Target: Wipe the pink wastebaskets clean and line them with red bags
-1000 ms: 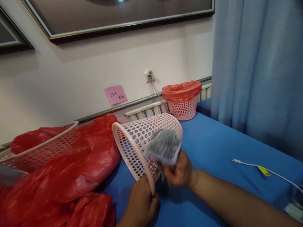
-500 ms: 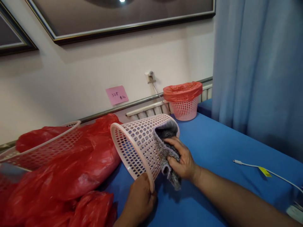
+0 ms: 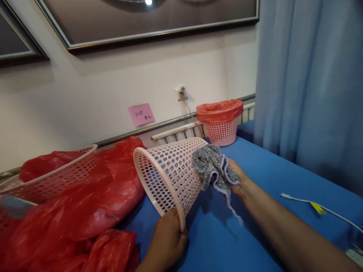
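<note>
A pale pink perforated plastic basket point(image 3: 181, 162) lies tilted on its side, its open mouth facing left toward me. My left hand point(image 3: 167, 236) is closed around the lower edge of its rim. Against the outer wall near the base sits a grey cloth point(image 3: 211, 166) with a lilac edging, one strip of it dangling down. My right hand point(image 3: 239, 177) is behind the cloth and grips it; most of the fingers are hidden under the fabric.
Crumpled red plastic bags point(image 3: 82, 200) cover the left of the blue surface point(image 3: 227, 241), beside another basket point(image 3: 65, 170). A red-lined basket point(image 3: 222, 130) stands at the back. A white cable point(image 3: 304, 199) lies right, near a blue curtain point(image 3: 306, 83).
My right hand has turned and slid rightward toward the basket's base, so the cloth now covers the fingers. My left hand and the basket have hardly moved.
</note>
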A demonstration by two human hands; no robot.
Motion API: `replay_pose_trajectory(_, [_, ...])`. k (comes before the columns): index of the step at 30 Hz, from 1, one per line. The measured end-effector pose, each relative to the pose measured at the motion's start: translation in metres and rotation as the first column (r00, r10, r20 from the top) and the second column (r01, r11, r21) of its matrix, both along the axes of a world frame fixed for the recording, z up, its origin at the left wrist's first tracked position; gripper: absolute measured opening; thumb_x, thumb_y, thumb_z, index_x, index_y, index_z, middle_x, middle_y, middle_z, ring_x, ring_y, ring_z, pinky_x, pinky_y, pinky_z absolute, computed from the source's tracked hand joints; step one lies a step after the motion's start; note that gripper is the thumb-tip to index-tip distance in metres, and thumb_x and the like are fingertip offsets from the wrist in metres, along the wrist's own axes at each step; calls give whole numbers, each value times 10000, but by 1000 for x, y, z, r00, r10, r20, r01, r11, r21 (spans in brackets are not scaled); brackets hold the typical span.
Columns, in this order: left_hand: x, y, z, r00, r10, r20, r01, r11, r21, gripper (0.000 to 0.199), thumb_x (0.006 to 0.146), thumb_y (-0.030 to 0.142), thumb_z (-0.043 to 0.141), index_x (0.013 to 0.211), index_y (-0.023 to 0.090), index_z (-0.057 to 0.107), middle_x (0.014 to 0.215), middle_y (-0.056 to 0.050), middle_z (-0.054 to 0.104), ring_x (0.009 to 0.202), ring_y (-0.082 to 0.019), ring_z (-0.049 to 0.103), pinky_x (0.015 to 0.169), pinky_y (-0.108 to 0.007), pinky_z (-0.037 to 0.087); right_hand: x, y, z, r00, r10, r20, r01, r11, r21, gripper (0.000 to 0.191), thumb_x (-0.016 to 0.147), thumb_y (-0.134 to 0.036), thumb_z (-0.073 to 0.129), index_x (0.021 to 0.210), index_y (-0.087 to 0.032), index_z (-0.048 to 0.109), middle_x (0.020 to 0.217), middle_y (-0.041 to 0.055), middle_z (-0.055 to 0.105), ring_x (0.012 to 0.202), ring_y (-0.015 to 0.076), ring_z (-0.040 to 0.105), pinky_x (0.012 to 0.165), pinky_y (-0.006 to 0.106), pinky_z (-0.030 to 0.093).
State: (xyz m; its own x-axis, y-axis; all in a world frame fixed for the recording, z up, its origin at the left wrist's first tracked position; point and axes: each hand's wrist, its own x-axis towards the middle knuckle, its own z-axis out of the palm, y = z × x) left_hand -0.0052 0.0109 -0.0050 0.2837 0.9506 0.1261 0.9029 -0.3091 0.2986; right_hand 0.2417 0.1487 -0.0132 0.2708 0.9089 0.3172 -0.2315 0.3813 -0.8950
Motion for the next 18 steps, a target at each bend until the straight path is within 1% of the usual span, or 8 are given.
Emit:
replay_pose_trajectory(2, [0,0,0,1000,3,-12,-3,1000,-3,362,675,70,519,967,194,694,989,-110,741,948,-299,729,990,-469,584,-4,0,-4,998,-63,6,64,996,-55,393,828,-593,772,902,-221,667,790,17,709,775,246,684,731,385,577])
replay_pose_trajectory(5, [-1,1,0,1000,-7,5,7,1000,5,430,684,66,515,1058,182,690,1051,-128,752,1017,-313,734,1003,-482,588,-10,-4,-7,986,-166,29,168,982,-86,437,707,-588,831,793,-241,580,718,-31,608,719,201,589,743,355,530])
replay_pose_trajectory(7, [-2,1,-1,1000,-20,22,20,1000,20,471,677,60,521,1096,193,687,1060,-118,759,1018,-302,734,1014,-475,587,-14,-11,-6,974,-206,92,211,977,-40,392,746,-556,802,763,-242,568,750,-25,584,749,195,561,781,357,514])
replay_pose_trajectory(9, [-4,1,-3,999,-22,26,21,999,31,477,674,64,531,1100,206,692,1036,-102,765,983,-290,735,1006,-462,592,-17,-21,-3,954,-234,185,226,972,64,325,869,-531,703,792,-236,591,812,4,602,803,207,583,806,370,519])
replay_pose_trajectory(11, [-6,1,-3,1000,-5,19,4,999,39,461,681,79,543,1091,209,708,1025,-98,769,960,-288,737,994,-457,596,-20,-34,-2,928,-256,271,203,957,209,297,993,-501,566,903,-225,628,937,53,648,921,234,635,870,403,543])
replay_pose_trajectory(13, [-7,1,-3,1000,1,22,-2,999,47,456,687,93,549,1093,205,723,1044,-107,771,995,-301,737,1007,-461,589,-24,-44,-3,904,-258,342,143,934,326,349,1046,-507,494,1132,-203,642,1166,126,670,1146,278,644,1019,473,536])
replay_pose_trajectory(16, [-8,1,-4,998,-19,59,17,999,46,495,680,93,544,1127,198,729,1085,-120,774,1069,-322,732,1045,-485,571,-34,-51,-12,848,-244,470,76,934,348,750,978,-633,596,1538,-168,421,1549,227,483,1482,373,451,1206,611,415])
replay_pose_trajectory(18, [-8,2,-5,997,-31,75,28,999,38,536,670,91,538,1162,188,728,1112,-129,776,1088,-332,733,1054,-503,569,-42,-48,-19,815,-244,525,87,948,306,1046,883,-669,713,1651,-150,229,1662,252,330,1578,415,304,1243,663,361])
